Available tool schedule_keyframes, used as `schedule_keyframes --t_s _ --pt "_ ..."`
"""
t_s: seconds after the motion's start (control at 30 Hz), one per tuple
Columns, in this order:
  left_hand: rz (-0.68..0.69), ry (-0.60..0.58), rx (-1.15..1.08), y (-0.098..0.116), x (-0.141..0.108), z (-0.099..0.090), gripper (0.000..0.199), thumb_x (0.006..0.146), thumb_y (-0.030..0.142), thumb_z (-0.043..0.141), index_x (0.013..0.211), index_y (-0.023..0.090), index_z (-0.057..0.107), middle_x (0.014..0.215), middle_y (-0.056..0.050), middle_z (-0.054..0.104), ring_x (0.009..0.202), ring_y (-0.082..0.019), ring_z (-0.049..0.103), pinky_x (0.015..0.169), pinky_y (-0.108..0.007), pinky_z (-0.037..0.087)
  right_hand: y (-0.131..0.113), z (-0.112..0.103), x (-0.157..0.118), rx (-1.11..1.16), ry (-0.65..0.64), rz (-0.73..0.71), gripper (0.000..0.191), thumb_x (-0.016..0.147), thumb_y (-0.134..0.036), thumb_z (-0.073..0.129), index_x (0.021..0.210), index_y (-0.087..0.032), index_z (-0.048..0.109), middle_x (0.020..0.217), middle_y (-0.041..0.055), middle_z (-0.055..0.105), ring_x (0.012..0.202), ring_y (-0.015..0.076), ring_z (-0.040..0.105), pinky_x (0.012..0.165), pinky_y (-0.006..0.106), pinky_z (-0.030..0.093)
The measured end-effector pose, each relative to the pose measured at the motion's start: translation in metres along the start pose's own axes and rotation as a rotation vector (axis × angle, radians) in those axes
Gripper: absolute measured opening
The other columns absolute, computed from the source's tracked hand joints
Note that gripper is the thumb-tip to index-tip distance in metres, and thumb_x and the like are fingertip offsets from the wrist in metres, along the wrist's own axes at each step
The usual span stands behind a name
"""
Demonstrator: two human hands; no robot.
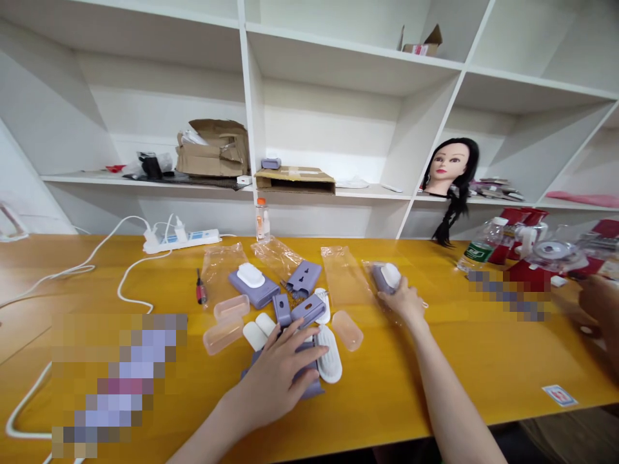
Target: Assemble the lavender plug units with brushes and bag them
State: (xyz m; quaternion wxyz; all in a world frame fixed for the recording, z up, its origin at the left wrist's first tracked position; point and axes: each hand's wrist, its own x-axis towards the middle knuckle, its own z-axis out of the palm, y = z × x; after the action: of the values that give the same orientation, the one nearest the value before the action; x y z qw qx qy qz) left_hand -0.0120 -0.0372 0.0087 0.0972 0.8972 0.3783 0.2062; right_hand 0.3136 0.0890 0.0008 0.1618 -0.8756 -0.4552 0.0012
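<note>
The left hand (273,367) lies palm down over a lilac plastic casing (313,388), its fingers spread and pressing flat rather than pinching. Most of the casing is hidden beneath the hand, but its long axis seems to run across the counter (483,361) toward the right. Just beside the fingertips sits a white ribbed oval piece (329,354), and a lilac plastic bar (308,309) lies just above them.

The right hand (403,303) is at the right edge of the spread of parts and closes around a lilac-and-white unit (387,278). Its fingers curl up the near end, and the unit's long axis points away from the person and slightly left. A clear plastic bag (372,283) lies under and around the unit, though exactly how it wraps is hard to tell.

The left hand is the nearer to the central pile, which includes 3 peach translucent lids (347,330) and a lilac socket plate (304,278). Farther left lie a lilac base with a white cap (252,285) and a red-handled screwdriver (201,288). A power strip (181,241) sits at the counter's back edge. At the far right, a co-worker's hand (597,303) is apart from the person's own, near a clutter of red-and-clear items (541,258).
</note>
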Motion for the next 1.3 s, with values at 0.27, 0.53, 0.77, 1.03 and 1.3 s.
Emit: schedule_keyframes --t_s 0.27,0.53,0.77,1.03,1.3 --pt "-0.082 0.107 -0.045 -0.017 -0.012 -0.011 0.037 0.087 0.021 0.042 0.12 0.033 0.054 0.133 -0.003 0.048 0.128 -0.024 0.036 0.103 -0.053 0.029 -0.003 0.006 -0.007 0.065 0.097 -0.018 0.069 0.065 -0.046 0.059 0.12 -0.011 0.038 0.11 0.0232 0.051 0.101 0.0393 0.053 0.077 0.045 0.041" --pt "-0.14 0.258 -0.467 -0.029 0.005 -0.02 0.03 0.085 0.026 0.045 0.108 0.026 0.064 0.126 -0.006 0.054 0.116 -0.022 0.05 0.1 -0.041 0.035 0.0 -0.018 -0.004 0.201 0.271 0.006 0.06 0.07 -0.05 0.049 0.115 -0.01 0.047 0.106 0.0199 0.057 0.097 0.0325 0.055 0.079 0.039 0.042" --pt "-0.419 0.354 -1.463 -0.029 0.044 -0.023 0.051 0.078 0.03 0.06 0.127 0.03 0.046 0.132 -0.009 0.049 0.099 -0.021 0.062 0.091 -0.037 0.041 -0.054 -0.041 -0.084 0.623 0.253 -0.619 0.063 0.064 -0.038 0.062 0.121 -0.017 0.045 0.111 0.011 0.059 0.097 0.0256 0.057 0.083 0.036 0.045" --pt "-0.534 0.826 -2.034 -0.046 0.064 -0.002 0.037 0.08 0.025 0.055 0.114 0.011 0.057 0.094 -0.008 0.07 0.086 -0.021 0.065 0.085 -0.033 0.048 -0.111 -0.033 -0.17 0.643 -0.144 -0.978 0.076 0.064 -0.035 0.068 0.131 -0.027 0.034 0.127 0.0089 0.047 0.116 0.0278 0.046 0.095 0.046 0.04" --pt "-0.65 1.144 -2.041 -0.073 0.057 -0.017 0.022 0.078 0.019 0.057 0.098 0.015 0.063 0.081 -0.003 0.072 0.073 -0.016 0.067 0.078 -0.027 0.051 -0.062 -0.062 -0.166 1.01 0.421 -1.118 0.037 0.077 -0.016 0.055 0.111 -0.031 0.056 0.103 0.007 0.06 0.1 0.0279 0.057 0.082 0.05 0.048"
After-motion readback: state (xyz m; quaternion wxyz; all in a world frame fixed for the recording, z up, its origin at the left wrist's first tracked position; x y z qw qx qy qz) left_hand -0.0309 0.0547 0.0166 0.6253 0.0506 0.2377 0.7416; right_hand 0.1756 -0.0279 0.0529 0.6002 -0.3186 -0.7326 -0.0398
